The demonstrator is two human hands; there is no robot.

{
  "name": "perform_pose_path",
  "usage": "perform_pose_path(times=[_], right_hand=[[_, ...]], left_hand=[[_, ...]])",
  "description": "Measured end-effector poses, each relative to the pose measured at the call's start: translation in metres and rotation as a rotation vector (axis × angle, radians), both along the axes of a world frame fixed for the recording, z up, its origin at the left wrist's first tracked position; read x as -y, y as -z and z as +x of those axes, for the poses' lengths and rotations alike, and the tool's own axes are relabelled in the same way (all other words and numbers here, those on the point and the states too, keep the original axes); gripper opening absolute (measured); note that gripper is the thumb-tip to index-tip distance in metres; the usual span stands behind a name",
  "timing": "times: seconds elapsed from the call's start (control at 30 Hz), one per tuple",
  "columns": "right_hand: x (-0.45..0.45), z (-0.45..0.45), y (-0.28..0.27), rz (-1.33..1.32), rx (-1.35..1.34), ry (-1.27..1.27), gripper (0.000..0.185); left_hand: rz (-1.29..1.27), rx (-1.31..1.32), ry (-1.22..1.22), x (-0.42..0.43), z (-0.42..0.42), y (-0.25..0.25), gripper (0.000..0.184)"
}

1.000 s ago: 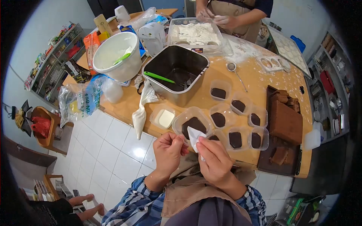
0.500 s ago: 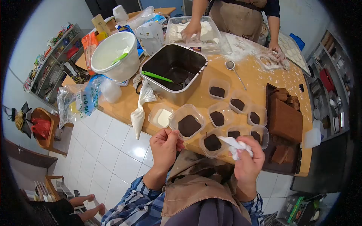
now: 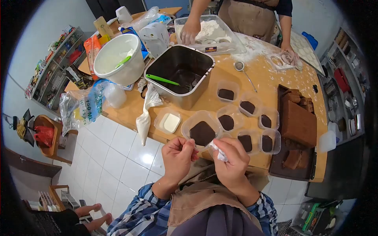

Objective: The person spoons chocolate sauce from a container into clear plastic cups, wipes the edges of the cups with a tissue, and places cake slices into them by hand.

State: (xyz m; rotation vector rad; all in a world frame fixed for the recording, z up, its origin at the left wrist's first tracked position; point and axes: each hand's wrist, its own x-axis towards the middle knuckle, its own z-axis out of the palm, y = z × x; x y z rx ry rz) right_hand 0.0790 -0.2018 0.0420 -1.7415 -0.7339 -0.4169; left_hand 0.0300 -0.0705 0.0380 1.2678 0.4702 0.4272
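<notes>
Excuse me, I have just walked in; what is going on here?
The person's left hand holds a clear cup with a dark layer inside, while the right hand has a crumpled white tissue by the cup's near edge. More such cups stand on the table. Opposite, a co-worker's hand is at a tub of white powder.

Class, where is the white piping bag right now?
In the head view, the piping bag lies left of centre over the near edge of the table, left of the small tub of white filling.
</notes>
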Motion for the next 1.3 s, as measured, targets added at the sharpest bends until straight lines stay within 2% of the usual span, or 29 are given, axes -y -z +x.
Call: perform_pose_path(times=[0.17, 0.27, 0.47, 0.7, 0.8, 0.9, 1.0, 1.03, 1.1, 1.23, 1.3], right_hand=[[-0.002, -0.006, 0.001, -0.092, 0.065, -0.092, 0.028], [0.006, -0.012, -0.003, -0.041, -0.077, -0.183, 0.027], [0.054, -0.009, -0.026, -0.013, -0.183, 0.169, 0.021], [0.089, -0.012, -0.022, 0.218, -0.274, 0.367, 0.015], [0.091, -0.01, -0.016, 0.281, -0.339, 0.336, 0.018], [0.084, -0.009, -0.011, 0.4, -0.415, 0.295, 0.027], [0.08, -0.007, -0.008, 0.664, -0.566, 0.016, 0.039], [0.08, -0.006, -0.007, 0.53, -0.537, 0.041, 0.038], [0.079, -0.005, -0.005, 0.261, -0.468, 0.09, 0.037], [0.066, -0.002, -0.013, -0.055, -0.359, 0.096, 0.028], [0.06, 0.002, -0.013, -0.127, -0.272, 0.036, 0.027]], left_hand=[[0.003, -0.012, -0.018, 0.0, 0.005, 0.004, 0.021], [0.01, -0.04, -0.038, -0.006, 0.013, 0.009, 0.021], [0.039, -0.119, -0.052, -0.02, 0.04, 0.041, 0.02], [0.086, -0.156, -0.012, -0.018, 0.044, 0.064, 0.024], [0.098, -0.241, 0.024, -0.015, 0.028, 0.054, 0.025], [0.211, -0.286, 0.161, -0.003, 0.01, 0.047, 0.025], [0.367, -0.171, 0.228, 0.008, 0.006, 0.05, 0.021], [0.338, -0.192, 0.249, 0.01, 0.007, 0.053, 0.017], [0.446, -0.068, 0.214, 0.012, 0.009, 0.063, 0.015], [0.484, 0.029, 0.201, 0.013, 0.012, 0.07, 0.01], [0.259, -0.032, 0.242, 0.013, 0.01, 0.065, 0.009]])
